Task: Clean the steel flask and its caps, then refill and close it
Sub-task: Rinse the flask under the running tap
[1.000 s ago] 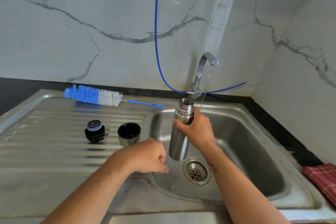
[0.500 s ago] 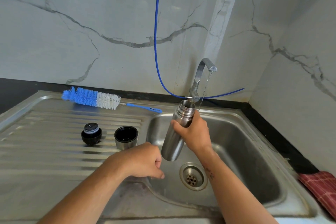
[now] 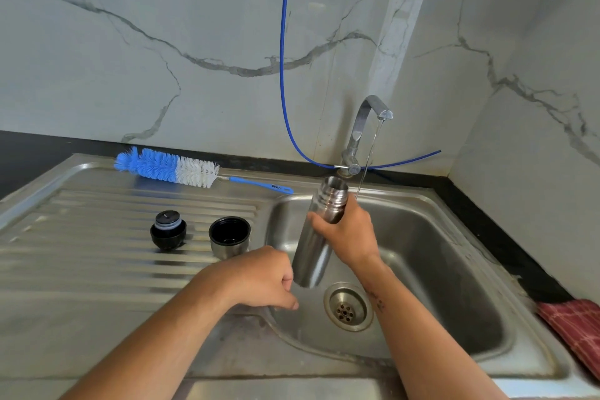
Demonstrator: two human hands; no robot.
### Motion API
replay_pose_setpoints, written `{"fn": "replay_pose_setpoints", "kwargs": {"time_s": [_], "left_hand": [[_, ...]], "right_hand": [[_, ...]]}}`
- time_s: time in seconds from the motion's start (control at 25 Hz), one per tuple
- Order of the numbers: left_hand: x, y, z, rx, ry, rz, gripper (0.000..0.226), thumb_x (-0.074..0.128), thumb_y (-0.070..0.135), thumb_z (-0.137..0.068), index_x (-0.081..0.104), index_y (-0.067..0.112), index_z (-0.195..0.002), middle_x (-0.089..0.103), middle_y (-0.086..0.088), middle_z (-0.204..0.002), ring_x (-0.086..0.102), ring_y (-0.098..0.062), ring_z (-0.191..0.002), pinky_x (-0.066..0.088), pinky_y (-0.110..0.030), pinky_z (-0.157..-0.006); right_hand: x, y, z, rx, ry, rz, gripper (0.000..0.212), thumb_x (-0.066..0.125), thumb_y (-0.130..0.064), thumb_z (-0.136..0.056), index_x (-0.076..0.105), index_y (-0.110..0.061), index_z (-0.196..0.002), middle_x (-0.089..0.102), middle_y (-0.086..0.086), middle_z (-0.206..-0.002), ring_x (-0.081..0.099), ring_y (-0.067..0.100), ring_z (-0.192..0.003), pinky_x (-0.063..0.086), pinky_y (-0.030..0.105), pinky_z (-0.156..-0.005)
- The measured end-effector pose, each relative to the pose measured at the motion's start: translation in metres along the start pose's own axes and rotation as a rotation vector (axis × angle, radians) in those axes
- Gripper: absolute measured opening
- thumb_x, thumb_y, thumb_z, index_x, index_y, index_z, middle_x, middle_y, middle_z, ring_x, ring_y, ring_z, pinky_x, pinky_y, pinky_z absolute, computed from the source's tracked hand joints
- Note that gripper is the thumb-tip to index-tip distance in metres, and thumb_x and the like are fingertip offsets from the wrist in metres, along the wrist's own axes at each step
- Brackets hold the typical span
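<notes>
The steel flask (image 3: 316, 237) has tilted further in the gripping right hand (image 3: 349, 235); left hand (image 3: 259, 279) curled, empty.

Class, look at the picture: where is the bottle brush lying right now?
The bottle brush lies at the back of the draining board, left of the tap, behind the two caps.

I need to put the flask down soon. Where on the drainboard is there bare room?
Bare ribs lie left of the stopper, and nearer the camera between the cup cap and the left hand. The strip between the brush and both caps is free too. It is crowded around the flask in the right hand.
</notes>
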State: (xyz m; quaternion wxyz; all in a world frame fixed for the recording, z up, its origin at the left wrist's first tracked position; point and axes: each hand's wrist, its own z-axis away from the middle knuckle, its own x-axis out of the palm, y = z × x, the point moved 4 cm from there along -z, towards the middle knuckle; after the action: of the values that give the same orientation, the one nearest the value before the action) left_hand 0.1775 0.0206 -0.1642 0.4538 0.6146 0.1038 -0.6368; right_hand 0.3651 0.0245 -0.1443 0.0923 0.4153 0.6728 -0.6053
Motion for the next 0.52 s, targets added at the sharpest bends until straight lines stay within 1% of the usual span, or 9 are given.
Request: {"fn": "replay_pose_setpoints", "kwargs": {"time_s": [0.08, 0.16, 0.28, 0.32, 0.4, 0.44, 0.52], "left_hand": [[0.0005, 0.0012, -0.0011, 0.004, 0.002, 0.001, 0.038, 0.080, 0.045, -0.081, 0.061, 0.023, -0.057, 0.056, 0.012, -0.049, 0.053, -0.008, -0.053, 0.043, -0.025, -0.058], [0.0000, -0.0007, -0.0020, 0.004, 0.007, -0.010, 0.039, 0.080, 0.045, -0.081, 0.060, 0.022, -0.057, 0.054, 0.011, -0.048, 0.052, -0.009, -0.053, 0.042, -0.025, -0.057], [0.0019, -0.0003, -0.0024, 0.010, 0.003, -0.009, 0.039, 0.080, 0.044, -0.082, 0.061, 0.021, -0.058, 0.053, 0.010, -0.049, 0.050, -0.008, -0.053, 0.041, -0.025, -0.057], [0.0024, 0.0002, -0.0030, 0.013, 0.001, -0.023, 0.039, 0.080, 0.044, -0.082, 0.061, 0.020, -0.058, 0.053, 0.009, -0.048, 0.050, -0.008, -0.052, 0.040, -0.025, -0.057], [0.0017, -0.0002, -0.0030, 0.012, 0.005, -0.044, 0.039, 0.080, 0.044, -0.082, 0.061, 0.020, -0.058, 0.052, 0.010, -0.047, 0.048, -0.006, -0.050, 0.039, -0.024, -0.055], [0.0014, -0.0001, -0.0028, 0.009, 0.001, -0.040, 0.038, 0.080, 0.044, -0.082, 0.061, 0.020, -0.058, 0.052, 0.010, -0.047, 0.048, -0.006, -0.050, 0.039, -0.024, -0.055], [0.0008, 0.0012, -0.0028, 0.008, -0.016, -0.018, 0.037, 0.079, 0.043, -0.082, 0.063, 0.020, -0.059, 0.057, 0.009, -0.049, 0.053, -0.008, -0.052, 0.043, -0.025, -0.057]], "right_hand": [[-0.0002, 0.0013, 0.0008, -0.005, -0.021, 0.039, 0.050, 0.078, -0.056, -0.070, 0.057, -0.027, -0.104, 0.068, -0.010, -0.089, 0.067, 0.012, -0.082, 0.059, 0.042, -0.078], [-0.0014, 0.0025, -0.0004, -0.015, 0.042, -0.018, 0.049, 0.078, -0.056, -0.069, 0.058, -0.026, -0.103, 0.069, -0.011, -0.088, 0.068, 0.013, -0.082, 0.058, 0.039, -0.076], [-0.0006, 0.0007, 0.0004, -0.027, -0.001, 0.019, 0.047, 0.082, -0.053, -0.072, 0.059, -0.025, -0.102, 0.069, -0.009, -0.089, 0.067, 0.016, -0.084, 0.055, 0.035, -0.076], [-0.0029, 0.0007, 0.0001, -0.027, 0.020, 0.015, 0.047, 0.082, -0.052, -0.073, 0.059, -0.024, -0.102, 0.069, -0.009, -0.089, 0.067, 0.015, -0.083, 0.055, 0.035, -0.076], [-0.0054, 0.0021, -0.0024, -0.015, 0.070, -0.069, 0.046, 0.083, -0.048, -0.074, 0.060, -0.023, -0.105, 0.070, -0.008, -0.091, 0.067, 0.013, -0.083, 0.054, 0.033, -0.074], [-0.0033, 0.0027, -0.0012, -0.010, 0.035, -0.078, 0.046, 0.083, -0.047, -0.074, 0.060, -0.023, -0.106, 0.070, -0.009, -0.092, 0.067, 0.013, -0.084, 0.054, 0.032, -0.074], [0.0035, 0.0015, 0.0054, -0.013, -0.073, -0.010, 0.047, 0.084, -0.048, -0.074, 0.059, -0.023, -0.105, 0.068, -0.009, -0.090, 0.067, 0.013, -0.083, 0.055, 0.033, -0.075]]}}
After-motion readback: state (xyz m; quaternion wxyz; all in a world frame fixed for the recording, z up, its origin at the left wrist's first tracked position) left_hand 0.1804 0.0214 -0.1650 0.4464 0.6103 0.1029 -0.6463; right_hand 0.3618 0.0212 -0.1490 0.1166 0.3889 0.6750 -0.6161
